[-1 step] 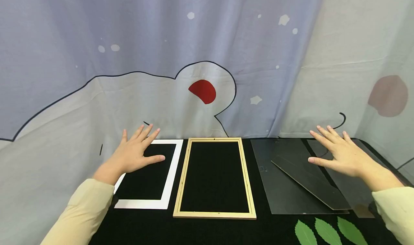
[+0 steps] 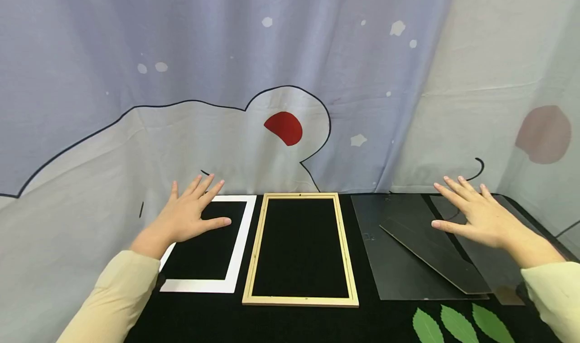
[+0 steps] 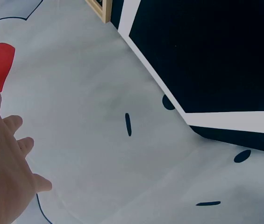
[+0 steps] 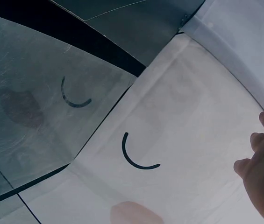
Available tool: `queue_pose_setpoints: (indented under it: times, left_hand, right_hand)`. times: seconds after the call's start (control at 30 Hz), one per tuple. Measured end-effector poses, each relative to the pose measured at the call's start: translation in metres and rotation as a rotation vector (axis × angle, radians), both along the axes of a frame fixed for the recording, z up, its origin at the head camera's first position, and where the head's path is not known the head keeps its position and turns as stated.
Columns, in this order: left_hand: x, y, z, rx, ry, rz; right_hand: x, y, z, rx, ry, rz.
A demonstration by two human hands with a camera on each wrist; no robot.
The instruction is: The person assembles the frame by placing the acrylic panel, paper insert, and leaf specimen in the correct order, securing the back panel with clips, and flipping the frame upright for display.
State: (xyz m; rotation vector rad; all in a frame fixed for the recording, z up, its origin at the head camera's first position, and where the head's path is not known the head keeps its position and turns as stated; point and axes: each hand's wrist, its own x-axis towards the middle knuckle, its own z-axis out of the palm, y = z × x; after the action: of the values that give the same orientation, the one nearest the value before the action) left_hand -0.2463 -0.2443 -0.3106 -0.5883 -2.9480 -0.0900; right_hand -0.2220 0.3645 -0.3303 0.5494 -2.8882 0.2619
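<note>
My left hand (image 2: 186, 214), fingers spread and holding nothing, is raised over the white rectangular mat border (image 2: 240, 242) and hides its upper left part. To the right of that border lies a bare light wooden frame (image 2: 299, 301). My right hand (image 2: 480, 219), also spread with nothing in it, hovers above a clear, reflective sheet (image 4: 24, 140). Beside this sheet is a dark grey board (image 2: 385, 272), with a narrower dark panel (image 2: 435, 255) resting aslant on top. In the left wrist view, the mat border (image 3: 234, 122) appears well away from the fingers.
Three green leaves (image 2: 428, 327) lie at the front right of the black-covered table (image 2: 204, 318). Behind the table hangs a printed curtain (image 2: 204, 136) in pale blue and white, close to the far edges of the frame and boards. It continues along the right side.
</note>
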Motion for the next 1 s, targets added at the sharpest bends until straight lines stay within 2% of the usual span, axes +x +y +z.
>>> queue_pose_setpoints:
  times: [0.23, 0.37, 0.57, 0.73, 0.83, 1.0]
  left_hand:
    - [0.000, 0.000, -0.002, 0.011, 0.000, -0.007]
    - [0.005, 0.001, -0.008, 0.095, -0.017, 0.002]
    - [0.022, 0.012, -0.027, 0.342, -0.039, -0.018]
    - [0.041, 0.027, -0.043, 0.500, -0.072, -0.046]
    - [0.051, 0.035, -0.051, 0.572, -0.090, -0.060]
    - [0.065, 0.045, -0.063, 0.641, -0.094, -0.074]
  right_hand:
    - [0.003, 0.001, -0.003, -0.016, 0.007, -0.003]
    - [0.005, 0.004, -0.003, -0.040, 0.033, -0.010]
    - [0.011, 0.021, 0.000, -0.131, 0.104, -0.024]
    - [0.021, 0.040, -0.004, -0.190, 0.123, -0.081]
    - [0.027, 0.049, -0.008, -0.233, 0.108, -0.132]
    - [0.034, 0.064, -0.018, -0.286, 0.081, -0.215]
